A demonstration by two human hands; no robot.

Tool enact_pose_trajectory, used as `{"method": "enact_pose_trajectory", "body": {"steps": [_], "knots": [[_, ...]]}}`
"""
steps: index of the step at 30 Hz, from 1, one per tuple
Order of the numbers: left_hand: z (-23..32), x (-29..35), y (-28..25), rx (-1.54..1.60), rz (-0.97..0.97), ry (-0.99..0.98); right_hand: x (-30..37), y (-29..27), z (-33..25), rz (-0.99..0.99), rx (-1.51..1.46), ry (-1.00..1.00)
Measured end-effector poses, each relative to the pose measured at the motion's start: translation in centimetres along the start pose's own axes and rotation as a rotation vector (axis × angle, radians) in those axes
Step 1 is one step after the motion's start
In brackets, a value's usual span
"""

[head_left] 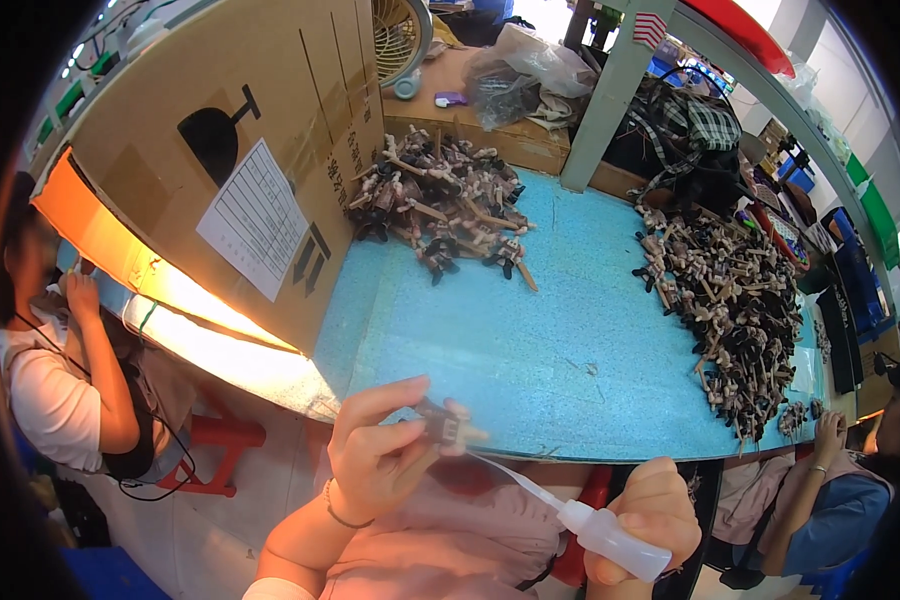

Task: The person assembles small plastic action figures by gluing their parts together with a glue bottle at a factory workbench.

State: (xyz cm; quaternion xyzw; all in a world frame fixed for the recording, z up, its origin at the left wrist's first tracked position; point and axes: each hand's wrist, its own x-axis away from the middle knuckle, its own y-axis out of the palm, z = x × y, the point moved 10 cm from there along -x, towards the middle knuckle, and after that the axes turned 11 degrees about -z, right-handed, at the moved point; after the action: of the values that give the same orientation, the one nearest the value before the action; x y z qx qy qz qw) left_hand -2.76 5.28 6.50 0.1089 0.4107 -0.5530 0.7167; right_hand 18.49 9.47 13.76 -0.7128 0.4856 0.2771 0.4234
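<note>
Near the table's front edge, my left hand [382, 440] pinches a small toy figure [444, 426], brown and pale with a light peg-like part. The figure is smeared by motion, so its details are unclear. My right hand [652, 515] is closed round a white squeeze bottle [615, 540]. From the bottle's cap a long thin nozzle [515, 477] points up and left, its tip at or close to the figure; whether they touch I cannot tell.
A pile of similar figures [440, 205] lies at the back of the blue tabletop [490, 340]; a larger, darker pile [735, 310] covers the right side. A tall cardboard box [230, 130] stands at left. A metal post [602, 100] rises behind. People sit at both sides.
</note>
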Motion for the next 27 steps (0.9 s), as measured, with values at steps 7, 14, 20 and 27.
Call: {"method": "enact_pose_trajectory", "body": {"steps": [7,14,20,27], "knots": [[-0.1,-0.5,0.0,0.042,0.008,-0.008,-0.3,0.2,-0.2,-0.013,0.024,-0.015],[-1.3,0.5,0.1,0.298,0.043,-0.153,-0.1,-0.2,-0.3,0.046,-0.011,-0.064],[-1.4,0.4,0.2,0.365,0.058,-0.19,-0.1,0.3,-0.4,-0.019,0.005,-0.046],[-1.7,0.6,0.2,0.427,0.059,-0.215,0.4,-0.3,0.6,0.037,-0.005,-0.013]]}}
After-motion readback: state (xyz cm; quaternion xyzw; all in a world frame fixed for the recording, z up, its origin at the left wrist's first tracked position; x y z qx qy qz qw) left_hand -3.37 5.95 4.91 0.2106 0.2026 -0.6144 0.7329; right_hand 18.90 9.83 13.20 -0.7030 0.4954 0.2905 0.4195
